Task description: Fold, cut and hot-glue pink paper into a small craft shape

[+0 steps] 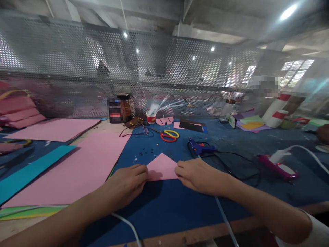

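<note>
A small piece of pink paper (161,167) with a pointed top edge lies in front of me on the blue tabletop (164,206). At its left corner my left hand (130,181) is closed, fingers curled over the paper. My right hand (196,174) pinches the right corner in the same way. The thumbs and the corners under the fingers are hidden. Just beyond the paper are several tiny dark bits (145,151). Past my right hand rests a blue glue gun (202,147) with a black cord. Red-and-yellow-handled scissors (169,134) lie farther back.
Large pink sheets (87,161) and a teal strip (33,171) cover the left side. A cup of clear sticks (151,117) stands before the perforated metal screen (159,61). To the right lie a magenta power strip (280,168) and coloured papers (249,121). Cables cross the tabletop.
</note>
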### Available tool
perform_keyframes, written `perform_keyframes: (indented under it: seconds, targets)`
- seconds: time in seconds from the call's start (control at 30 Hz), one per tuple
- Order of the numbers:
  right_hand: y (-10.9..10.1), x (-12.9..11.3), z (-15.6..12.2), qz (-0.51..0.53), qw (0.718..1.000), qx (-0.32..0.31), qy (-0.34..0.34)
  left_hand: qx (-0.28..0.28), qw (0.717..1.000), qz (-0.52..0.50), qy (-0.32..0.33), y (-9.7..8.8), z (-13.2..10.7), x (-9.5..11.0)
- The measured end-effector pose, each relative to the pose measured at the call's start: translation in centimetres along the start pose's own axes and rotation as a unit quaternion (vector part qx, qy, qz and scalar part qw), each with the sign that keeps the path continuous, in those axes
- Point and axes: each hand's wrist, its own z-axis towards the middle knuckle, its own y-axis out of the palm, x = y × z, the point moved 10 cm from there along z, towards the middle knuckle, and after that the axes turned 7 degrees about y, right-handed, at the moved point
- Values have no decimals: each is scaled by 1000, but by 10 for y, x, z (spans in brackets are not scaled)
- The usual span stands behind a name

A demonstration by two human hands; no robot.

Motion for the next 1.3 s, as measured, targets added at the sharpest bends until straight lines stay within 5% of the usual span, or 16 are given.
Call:
perform_keyframes:
  seconds: [1.3]
  targets:
    - [1, -8, 2, -3, 1000, 18, -9, 31, 999, -11, 31, -1, 5, 14]
